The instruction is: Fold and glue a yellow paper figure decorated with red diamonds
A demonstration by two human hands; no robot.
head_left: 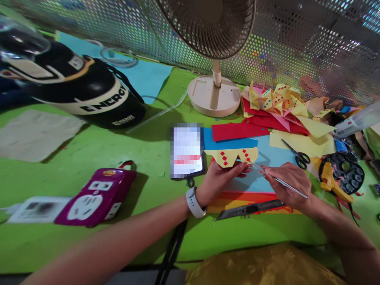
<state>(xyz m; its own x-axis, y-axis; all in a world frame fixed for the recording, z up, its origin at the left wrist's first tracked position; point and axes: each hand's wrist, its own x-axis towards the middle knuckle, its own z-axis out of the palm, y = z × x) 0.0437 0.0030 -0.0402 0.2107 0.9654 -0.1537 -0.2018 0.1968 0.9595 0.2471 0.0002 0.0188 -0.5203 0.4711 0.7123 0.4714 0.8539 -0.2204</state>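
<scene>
My left hand (225,177), with a white watch on the wrist, pinches a yellow paper cutout (235,156) along its lower edge. Several red diamond shapes sit in two slanting rows on the cutout, and a notch is cut between them. In my right hand (289,183) is a thin silver tool (284,183), gripped like a pen. Its tip meets or nearly meets the cutout's right side; whether it is tweezers or a stick I cannot tell. Below both hands lie light blue paper (252,180) and a box-cutter knife (249,209).
A phone (187,150) lies left of the cutout, beside red paper (240,131). Scissors (302,159), a yellow glue gun (334,184) and a black palette (346,174) are on the right. Behind stands a fan (213,97); leftward are a large bottle (97,95) and a purple power bank (97,196).
</scene>
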